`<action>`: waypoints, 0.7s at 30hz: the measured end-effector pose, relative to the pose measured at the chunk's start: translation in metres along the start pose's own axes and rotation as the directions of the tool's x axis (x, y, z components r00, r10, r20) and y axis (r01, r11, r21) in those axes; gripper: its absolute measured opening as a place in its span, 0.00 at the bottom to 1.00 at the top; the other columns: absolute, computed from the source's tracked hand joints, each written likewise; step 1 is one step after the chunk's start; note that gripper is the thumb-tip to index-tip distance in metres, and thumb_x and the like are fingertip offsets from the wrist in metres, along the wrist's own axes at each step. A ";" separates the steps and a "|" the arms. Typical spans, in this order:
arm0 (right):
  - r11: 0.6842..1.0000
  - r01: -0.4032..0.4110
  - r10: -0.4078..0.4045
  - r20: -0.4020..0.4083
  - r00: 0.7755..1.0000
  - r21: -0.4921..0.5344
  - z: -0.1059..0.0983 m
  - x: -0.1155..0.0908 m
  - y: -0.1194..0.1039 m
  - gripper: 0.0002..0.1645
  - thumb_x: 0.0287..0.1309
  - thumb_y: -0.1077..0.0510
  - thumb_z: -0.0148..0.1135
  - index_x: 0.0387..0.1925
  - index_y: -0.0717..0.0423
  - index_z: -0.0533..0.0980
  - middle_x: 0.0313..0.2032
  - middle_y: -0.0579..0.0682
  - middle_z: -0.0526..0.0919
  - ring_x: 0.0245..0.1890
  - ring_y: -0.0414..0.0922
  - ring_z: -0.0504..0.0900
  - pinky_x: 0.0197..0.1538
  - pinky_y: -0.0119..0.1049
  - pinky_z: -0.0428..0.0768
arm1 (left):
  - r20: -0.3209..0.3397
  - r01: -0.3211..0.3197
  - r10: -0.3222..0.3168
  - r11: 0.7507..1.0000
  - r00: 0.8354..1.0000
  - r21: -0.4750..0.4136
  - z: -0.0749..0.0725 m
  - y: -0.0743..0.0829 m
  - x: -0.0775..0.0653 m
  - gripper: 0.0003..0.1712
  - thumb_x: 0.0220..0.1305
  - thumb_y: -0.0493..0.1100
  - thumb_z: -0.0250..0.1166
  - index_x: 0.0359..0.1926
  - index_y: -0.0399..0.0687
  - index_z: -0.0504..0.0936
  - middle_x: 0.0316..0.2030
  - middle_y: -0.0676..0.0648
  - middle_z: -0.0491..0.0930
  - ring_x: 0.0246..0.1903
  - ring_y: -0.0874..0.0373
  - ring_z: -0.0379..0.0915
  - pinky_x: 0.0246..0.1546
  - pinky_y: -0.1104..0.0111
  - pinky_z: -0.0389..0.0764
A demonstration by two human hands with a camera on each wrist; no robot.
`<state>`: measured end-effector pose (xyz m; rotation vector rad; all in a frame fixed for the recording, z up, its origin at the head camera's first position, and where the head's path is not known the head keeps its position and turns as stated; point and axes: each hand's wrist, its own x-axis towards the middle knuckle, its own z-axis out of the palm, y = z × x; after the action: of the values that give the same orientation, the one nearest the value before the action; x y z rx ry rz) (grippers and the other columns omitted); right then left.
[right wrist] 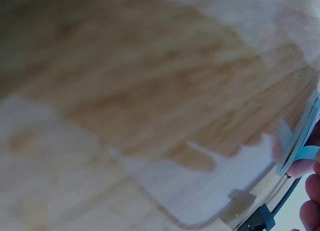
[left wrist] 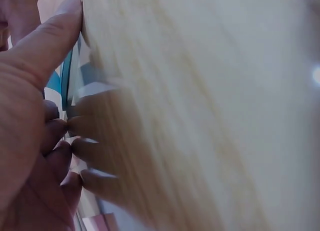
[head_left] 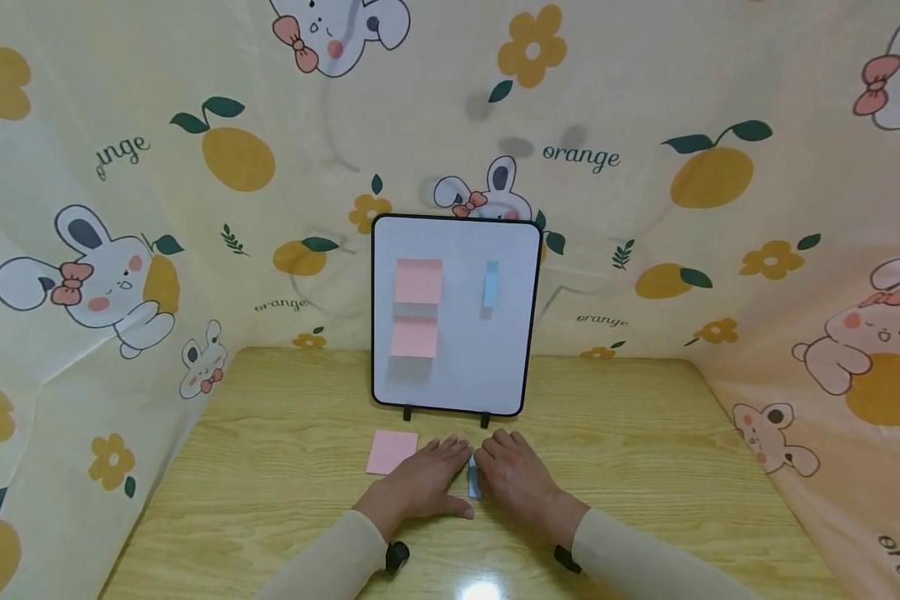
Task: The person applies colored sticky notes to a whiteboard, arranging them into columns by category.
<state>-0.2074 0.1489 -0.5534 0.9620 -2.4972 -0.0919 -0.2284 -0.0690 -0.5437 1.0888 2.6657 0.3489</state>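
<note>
A narrow blue sticky note pad (head_left: 474, 482) lies on the wooden table between the two hands. The right hand (head_left: 517, 477) has bent fingers at the pad's far end; in the right wrist view its fingertips (right wrist: 311, 188) pinch a curled-up blue sheet (right wrist: 306, 153) there. The left hand (head_left: 429, 479) lies palm down with fairly straight fingers on the table, their tips by the pad's far end. Its thumb (left wrist: 47, 46) stretches out near the pad in the left wrist view. Left of that hand lies a pink sticky note pad (head_left: 391, 452), partly under its fingers.
Behind the hands stands a whiteboard (head_left: 465, 375) on small black feet. Two pink sticky notes (head_left: 418, 282) hang on its left side and one blue strip (head_left: 491, 285) on its right. Patterned cloth (head_left: 450, 108) encloses the table (head_left: 285, 475) at the back and sides.
</note>
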 end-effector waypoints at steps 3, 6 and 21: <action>1.000 -0.007 0.006 0.014 1.000 0.023 0.000 0.000 0.000 0.11 0.61 0.54 0.72 0.32 0.48 0.75 0.32 0.42 0.78 0.37 0.43 0.74 0.40 0.37 0.74 | -0.001 0.004 -0.004 1.000 1.000 0.000 -0.002 0.000 -0.003 0.57 0.65 0.72 0.67 0.83 0.46 0.60 0.82 0.47 0.59 0.82 0.52 0.51 0.83 0.57 0.55; 0.999 -0.016 0.014 0.028 1.000 0.042 -0.001 0.000 0.000 0.10 0.63 0.54 0.72 0.34 0.47 0.76 0.33 0.41 0.78 0.38 0.43 0.73 0.41 0.37 0.74 | -0.009 0.002 -0.002 1.000 1.000 0.009 -0.002 -0.001 -0.009 0.54 0.67 0.70 0.68 0.82 0.47 0.62 0.81 0.48 0.60 0.82 0.53 0.53 0.82 0.58 0.57; 0.998 -0.027 0.027 -0.009 1.000 0.051 -0.002 0.001 -0.002 0.12 0.61 0.54 0.74 0.32 0.48 0.75 0.32 0.41 0.79 0.36 0.43 0.72 0.38 0.35 0.72 | -0.030 -0.168 0.172 0.978 0.985 0.122 -0.002 0.016 -0.040 0.35 0.79 0.56 0.60 0.78 0.46 0.69 0.77 0.48 0.68 0.77 0.53 0.63 0.78 0.60 0.66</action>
<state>-0.2064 0.1468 -0.5515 0.9463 -2.5137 -0.0144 -0.1909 -0.0869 -0.5321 1.3649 2.6646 0.2476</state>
